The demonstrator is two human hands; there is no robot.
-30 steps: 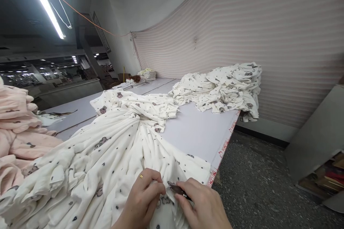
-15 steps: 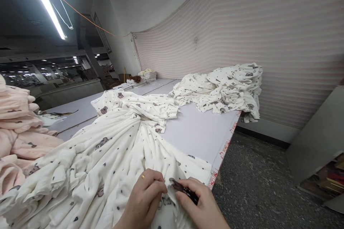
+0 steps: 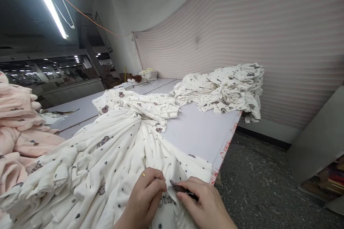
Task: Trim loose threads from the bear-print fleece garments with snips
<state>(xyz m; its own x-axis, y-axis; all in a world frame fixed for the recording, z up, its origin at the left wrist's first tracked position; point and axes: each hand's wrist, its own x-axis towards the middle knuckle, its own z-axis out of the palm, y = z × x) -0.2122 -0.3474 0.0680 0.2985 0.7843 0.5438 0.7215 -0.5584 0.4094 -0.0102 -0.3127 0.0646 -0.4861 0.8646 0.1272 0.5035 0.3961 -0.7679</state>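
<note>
White fleecy fabric (image 3: 107,161) with grey animal prints and small dark spots lies bunched over the near part of the table. Along its edge, my left hand (image 3: 147,193) pinches the cloth between thumb and fingers. A pair of dark thread snips (image 3: 191,194) is gripped in my right hand (image 3: 205,200), just to the right of the left fingers. The tips of the snips point left and meet the fabric's edge; whether a thread lies between the blades I cannot tell.
Pink printed fabric (image 3: 18,125) is heaped at the left. Another white printed pile (image 3: 220,86) hangs partly over the far right edge of the table (image 3: 185,128). Folded stacks (image 3: 147,75) stand at the back. A grey cabinet (image 3: 319,143) stands at the right.
The snips have tilted slightly in my right hand, and their blades look a bit more apart at the tips. My left hand keeps its pinch almost unmoved.
</note>
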